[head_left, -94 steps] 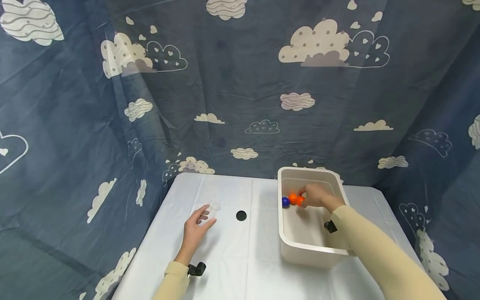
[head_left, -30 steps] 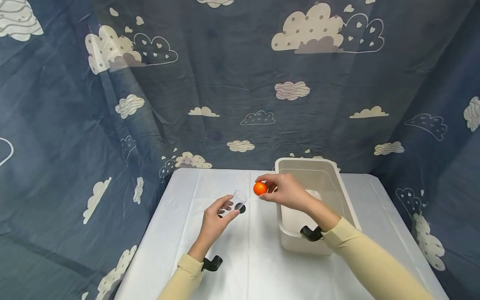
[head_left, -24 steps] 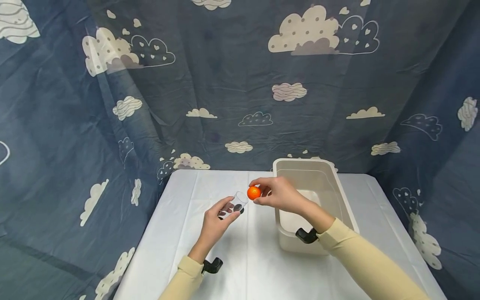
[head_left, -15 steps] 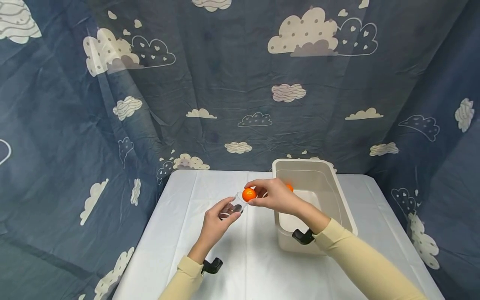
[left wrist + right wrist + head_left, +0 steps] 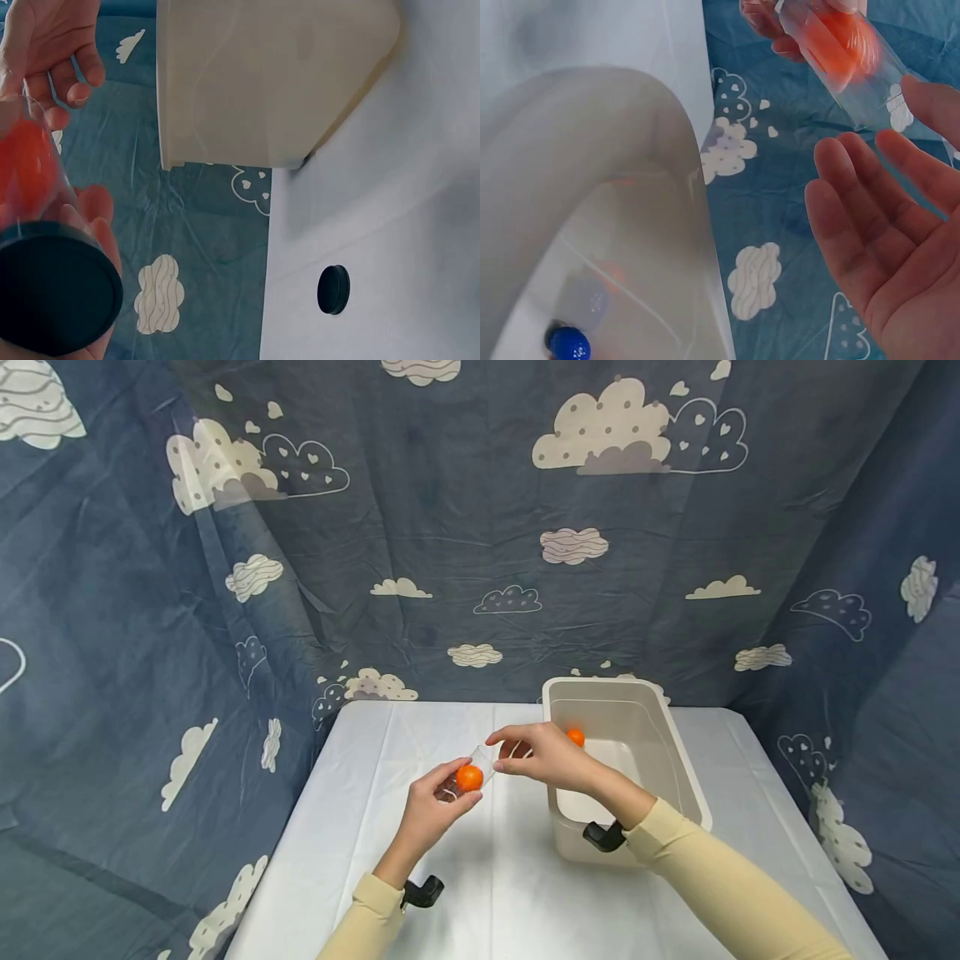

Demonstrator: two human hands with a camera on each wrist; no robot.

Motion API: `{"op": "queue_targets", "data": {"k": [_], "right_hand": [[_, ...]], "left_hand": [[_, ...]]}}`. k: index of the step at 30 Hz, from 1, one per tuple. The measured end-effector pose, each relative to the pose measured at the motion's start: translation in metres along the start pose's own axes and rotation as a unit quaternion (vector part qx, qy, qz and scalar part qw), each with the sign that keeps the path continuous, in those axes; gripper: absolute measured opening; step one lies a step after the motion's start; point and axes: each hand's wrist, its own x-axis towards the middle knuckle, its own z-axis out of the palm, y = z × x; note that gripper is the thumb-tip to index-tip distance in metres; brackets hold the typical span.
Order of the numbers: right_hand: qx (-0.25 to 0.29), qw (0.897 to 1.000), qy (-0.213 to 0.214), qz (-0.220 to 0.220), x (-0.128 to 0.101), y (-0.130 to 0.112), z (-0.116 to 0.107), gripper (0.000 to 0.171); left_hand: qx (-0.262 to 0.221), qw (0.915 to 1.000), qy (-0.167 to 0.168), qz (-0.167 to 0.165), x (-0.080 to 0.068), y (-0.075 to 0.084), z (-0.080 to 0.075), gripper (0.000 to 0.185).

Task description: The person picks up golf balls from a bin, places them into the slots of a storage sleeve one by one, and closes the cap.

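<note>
My left hand (image 5: pixel 431 814) grips a clear cylindrical jar (image 5: pixel 485 760) with a black base (image 5: pixel 56 289), tilted with its mouth up and to the right. An orange ball (image 5: pixel 469 777) sits inside the jar, toward the base end. At the jar's mouth is my right hand (image 5: pixel 551 756), its thumb and fingers spread and relaxed, with no ball between them. In the right wrist view the right fingertips (image 5: pixel 832 157) are close to the rim.
A beige bin (image 5: pixel 622 689) stands on the white table (image 5: pixel 517 902) to the right. Inside it are another orange ball (image 5: pixel 575 737) and a blue ball (image 5: pixel 570 343). A black round lid (image 5: pixel 333 289) lies on the table. A cloud-patterned curtain (image 5: pixel 435 527) hangs behind.
My left hand brought the jar rightward, while my right hand carried an orange ball from the bin to its mouth. The ball has left the right fingers and is now inside the jar.
</note>
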Motion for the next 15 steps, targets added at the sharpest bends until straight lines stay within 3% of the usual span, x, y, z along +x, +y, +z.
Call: {"op": "queue_targets", "data": {"k": [6,15], "right_hand": [[-0.022,1.000,0.006,-0.010,0.002,-0.001,-0.006,0.038],[-0.038,0.999,0.028,0.003,0.010,0.004,-0.038,0.037]], "left_hand": [[-0.003,0.9999,0.007,-0.010,0.001,-0.021,0.001,0.053],[-0.015,0.9998,-0.003,-0.016,0.001,-0.027,-0.003,0.055]]}}
